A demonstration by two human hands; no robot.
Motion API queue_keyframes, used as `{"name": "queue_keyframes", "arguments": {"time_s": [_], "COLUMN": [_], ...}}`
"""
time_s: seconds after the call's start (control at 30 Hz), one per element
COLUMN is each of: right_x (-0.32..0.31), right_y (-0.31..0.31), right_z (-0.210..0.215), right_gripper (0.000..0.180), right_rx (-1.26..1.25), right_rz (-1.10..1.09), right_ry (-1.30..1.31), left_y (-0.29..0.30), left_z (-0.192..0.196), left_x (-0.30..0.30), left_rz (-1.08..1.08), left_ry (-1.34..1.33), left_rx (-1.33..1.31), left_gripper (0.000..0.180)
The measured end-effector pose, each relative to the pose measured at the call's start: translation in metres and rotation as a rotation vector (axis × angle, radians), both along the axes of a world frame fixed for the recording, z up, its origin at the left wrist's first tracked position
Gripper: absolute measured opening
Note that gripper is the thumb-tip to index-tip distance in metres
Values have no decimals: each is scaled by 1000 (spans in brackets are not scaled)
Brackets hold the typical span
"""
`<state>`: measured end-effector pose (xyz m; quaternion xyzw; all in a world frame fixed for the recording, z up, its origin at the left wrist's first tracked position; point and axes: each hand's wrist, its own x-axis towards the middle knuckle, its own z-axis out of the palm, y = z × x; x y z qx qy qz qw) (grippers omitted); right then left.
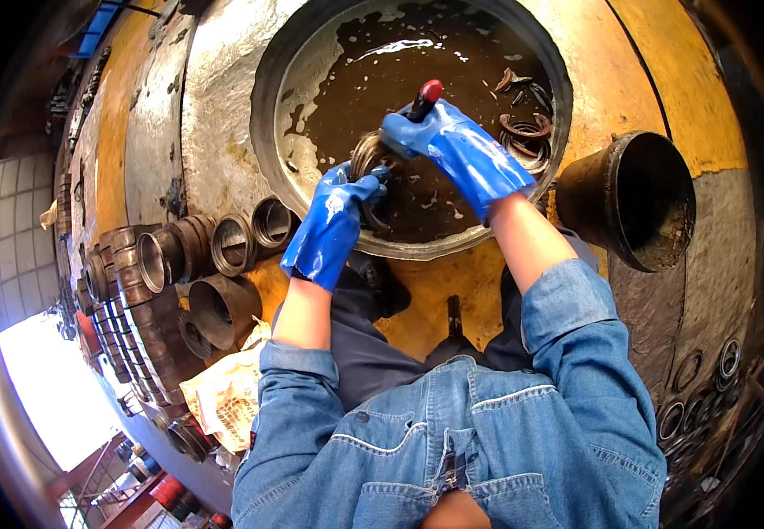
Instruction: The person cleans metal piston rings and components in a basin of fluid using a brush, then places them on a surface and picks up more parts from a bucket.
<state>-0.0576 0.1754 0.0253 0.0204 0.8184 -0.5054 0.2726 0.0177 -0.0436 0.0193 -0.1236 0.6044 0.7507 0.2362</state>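
Observation:
Over a wide round basin of dark brown, foamy liquid, my left hand in a blue rubber glove is closed around a grimy metal ring. My right hand, gloved the same way, grips a tool with a dark handle and a red end pointing up and away. Its working end is hidden by the glove and blurred against the ring, so its kind does not show. Curved metal pieces lie partly in the liquid at the basin's right side.
A dark metal bucket lies tilted at the right, its mouth facing me. Left of the basin stand rows of metal rings and a hollow cylinder, with a crumpled sack nearby. More thin rings lie at the lower right.

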Motion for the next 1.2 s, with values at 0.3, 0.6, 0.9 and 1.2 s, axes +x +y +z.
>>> {"name": "queue_keyframes", "arguments": {"time_s": [0.3,0.6,0.9,1.2], "right_x": [12,12,9,-21], "right_y": [27,63,29,10], "right_z": [-3,2,42,-25], "right_gripper": [46,45,38,38], "right_rx": [277,91,-316,103], "right_rz": [-196,-523,-178,-44], "right_ry": [27,240,14,110], "left_y": [13,45,0,5], "left_z": [-7,-2,-10,-7], "left_x": [-10,-1,3,3], "left_rz": [-58,-33,93,59], "left_ry": [-228,20,-12,25], "left_rx": [125,255,-14,-19], "left_gripper": [33,37,29,34]}}
